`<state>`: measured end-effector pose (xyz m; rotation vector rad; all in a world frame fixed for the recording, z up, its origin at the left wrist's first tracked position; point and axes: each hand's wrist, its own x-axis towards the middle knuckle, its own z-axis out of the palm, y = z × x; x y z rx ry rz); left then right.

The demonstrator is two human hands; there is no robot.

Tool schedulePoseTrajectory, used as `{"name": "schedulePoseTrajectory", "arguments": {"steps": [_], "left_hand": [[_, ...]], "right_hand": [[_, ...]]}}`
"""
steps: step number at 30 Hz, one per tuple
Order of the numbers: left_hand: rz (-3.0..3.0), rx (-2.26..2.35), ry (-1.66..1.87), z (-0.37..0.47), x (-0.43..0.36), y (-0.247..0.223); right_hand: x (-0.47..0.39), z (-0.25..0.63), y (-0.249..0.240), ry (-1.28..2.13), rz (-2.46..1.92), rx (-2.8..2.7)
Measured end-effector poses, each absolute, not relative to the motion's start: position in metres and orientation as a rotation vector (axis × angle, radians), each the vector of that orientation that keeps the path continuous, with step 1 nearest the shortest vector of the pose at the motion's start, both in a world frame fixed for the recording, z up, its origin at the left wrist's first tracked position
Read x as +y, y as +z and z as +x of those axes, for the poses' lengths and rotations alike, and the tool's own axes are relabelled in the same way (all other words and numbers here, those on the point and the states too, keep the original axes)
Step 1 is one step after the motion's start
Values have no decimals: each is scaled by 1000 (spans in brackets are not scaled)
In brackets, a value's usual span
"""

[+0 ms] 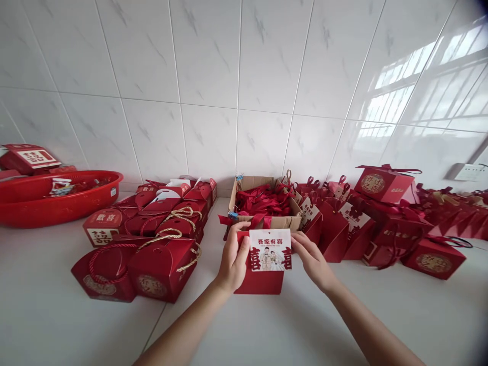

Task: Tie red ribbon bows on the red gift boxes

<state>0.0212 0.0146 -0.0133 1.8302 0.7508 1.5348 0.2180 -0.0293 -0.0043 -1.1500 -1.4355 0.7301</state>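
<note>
A red gift box [259,282] stands upright on the white surface in front of me. A white card [269,249] with red characters and a printed couple lies over its upper front. My left hand [232,262] is closed on the left side of the box, its thumb by the card's left edge. At the card's upper right edge is my right hand [314,262], fingers closed on the card. Just behind, a cardboard box [251,183] holds a pile of dark red ribbons [263,201].
Red boxes with cord handles [160,269] are grouped at the left. Farther left sits a red plastic basin [38,208] with small packets. Tagged red bags [331,229] and stacked ribboned boxes [400,229] stand at the right. A tiled wall [206,76] rises behind.
</note>
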Motion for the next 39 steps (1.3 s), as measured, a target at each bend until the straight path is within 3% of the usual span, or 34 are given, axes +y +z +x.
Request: {"name": "schedulePoseTrajectory", "arguments": {"steps": [7,23,39], "left_hand": [[1787,700,1508,18,13,-19],[1953,718,1448,26,-7,-19],[1833,498,1371,27,-7,-20]], "right_hand": [[-37,211,-22,935,-1085,-1430],[-53,179,3,796,-909,-1109],[-52,180,4,964,-949,-1024]]}}
